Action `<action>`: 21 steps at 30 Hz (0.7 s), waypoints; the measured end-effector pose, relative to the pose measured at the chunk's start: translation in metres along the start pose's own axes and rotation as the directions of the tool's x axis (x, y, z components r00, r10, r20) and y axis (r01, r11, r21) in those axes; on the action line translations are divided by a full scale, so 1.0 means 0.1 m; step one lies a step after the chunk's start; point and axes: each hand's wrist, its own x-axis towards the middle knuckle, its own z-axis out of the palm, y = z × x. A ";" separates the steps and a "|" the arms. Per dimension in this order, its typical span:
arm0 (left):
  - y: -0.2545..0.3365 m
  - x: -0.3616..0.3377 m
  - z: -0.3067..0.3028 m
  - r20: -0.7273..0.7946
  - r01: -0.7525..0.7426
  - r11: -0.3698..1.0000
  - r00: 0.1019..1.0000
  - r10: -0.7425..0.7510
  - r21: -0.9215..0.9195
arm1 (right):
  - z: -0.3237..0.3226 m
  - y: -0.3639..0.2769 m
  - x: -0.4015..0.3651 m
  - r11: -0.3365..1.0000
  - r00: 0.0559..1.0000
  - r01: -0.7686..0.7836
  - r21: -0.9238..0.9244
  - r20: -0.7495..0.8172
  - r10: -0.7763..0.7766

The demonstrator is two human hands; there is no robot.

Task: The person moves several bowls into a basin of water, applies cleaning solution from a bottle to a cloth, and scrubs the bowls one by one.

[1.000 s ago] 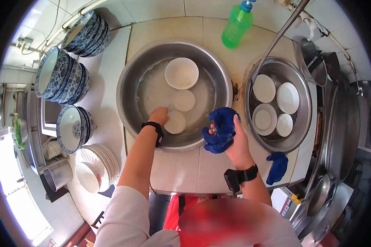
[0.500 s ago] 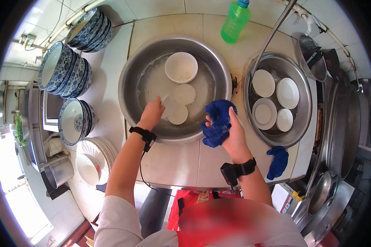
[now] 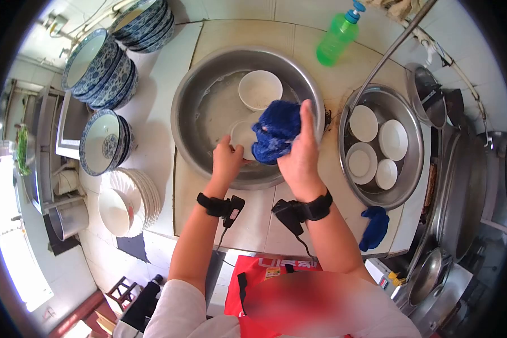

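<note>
A large steel basin (image 3: 187, 147) with cloudy water stands in front of me. My left hand (image 3: 227, 162) is closed at the basin's near side, its fingers and thumb gripping the near edge of a small white dish (image 3: 240, 134). My right hand (image 3: 301, 166) is shut on a bunched blue cloth (image 3: 279, 121), which is over the basin against the dish's right side and hides part of it. Just behind the cloth, a white bowl (image 3: 259, 90) sits in the basin. Other dishes in the water are hidden by the cloth and hands.
To the right, a second steel basin (image 3: 407, 179) holds several white dishes, with a metal pipe above it. Another blue cloth (image 3: 375, 228) lies near the counter edge. Patterned bowls (image 3: 104, 73) and white plates (image 3: 143, 194) are stacked left. A green bottle (image 3: 337, 40) stands behind.
My right hand has brought the blue cloth left, over the basin to the dish. My left hand has moved from reaching into the water to gripping a dish at the near side.
</note>
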 end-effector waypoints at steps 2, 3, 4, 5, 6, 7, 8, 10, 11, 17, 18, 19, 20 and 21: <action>-0.06 -0.04 0.06 0.035 0.021 0.999 0.999 -0.019 -0.047 | 0.08 -0.07 -0.02 1.000 0.999 -0.009 0.015 0.038 0.008; -0.06 -0.06 0.09 0.082 0.036 0.996 0.996 -0.029 -0.082 | 0.10 -0.10 -0.02 0.999 0.998 -0.009 0.041 0.069 0.006; -0.05 -0.09 0.13 0.124 0.060 0.976 0.992 -0.034 -0.209 | 0.03 -0.04 0.02 0.999 0.996 -0.032 0.031 0.080 0.029; -0.04 -0.11 0.15 0.117 0.058 0.974 0.993 -0.033 -0.220 | -0.01 0.04 0.06 0.999 0.996 -0.034 0.022 0.088 0.032; -0.03 -0.14 0.16 0.109 0.065 0.957 0.993 -0.036 -0.281 | -0.04 0.14 0.09 0.997 0.998 0.041 -0.058 0.041 -0.039; -0.03 -0.17 0.16 0.103 0.073 0.937 0.994 -0.039 -0.341 | -0.12 0.25 0.14 0.984 0.993 0.113 -0.140 -0.001 -0.114; -0.06 -0.18 0.16 0.098 0.070 0.934 0.994 -0.038 -0.349 | -0.32 0.35 0.23 0.811 0.953 0.287 -0.509 0.067 -0.295; -0.05 -0.19 0.14 0.064 0.041 0.898 0.998 -0.014 -0.438 | -0.44 0.38 0.21 0.539 0.886 0.437 -0.720 0.238 -0.399; -0.05 -0.23 0.13 0.060 0.040 0.896 0.998 -0.015 -0.443 | -0.51 0.40 0.18 0.198 0.797 0.539 -0.819 0.420 -0.433; 0.13 -0.44 0.04 -0.057 -0.069 0.966 0.997 0.057 -0.247 | -0.72 0.34 0.03 0.015 0.840 0.527 -0.850 0.518 -0.163; 0.13 -0.45 0.01 -0.050 -0.060 0.977 0.997 0.051 -0.204 | -0.69 0.29 -0.02 -0.108 0.798 0.583 -0.805 0.593 -0.111; 0.13 -0.47 -0.01 -0.043 -0.050 0.986 0.998 0.044 -0.160 | -0.66 0.24 -0.07 -0.224 0.753 0.632 -0.742 0.656 -0.049; 0.12 -0.47 0.00 -0.042 -0.049 0.986 0.998 0.043 -0.159 | -0.63 0.20 -0.09 -0.291 0.758 0.624 -0.726 0.652 -0.001; 0.10 -0.47 0.01 -0.046 -0.049 0.974 0.998 0.040 -0.221 | -0.65 0.21 -0.09 -0.290 0.759 0.622 -0.727 0.651 -0.001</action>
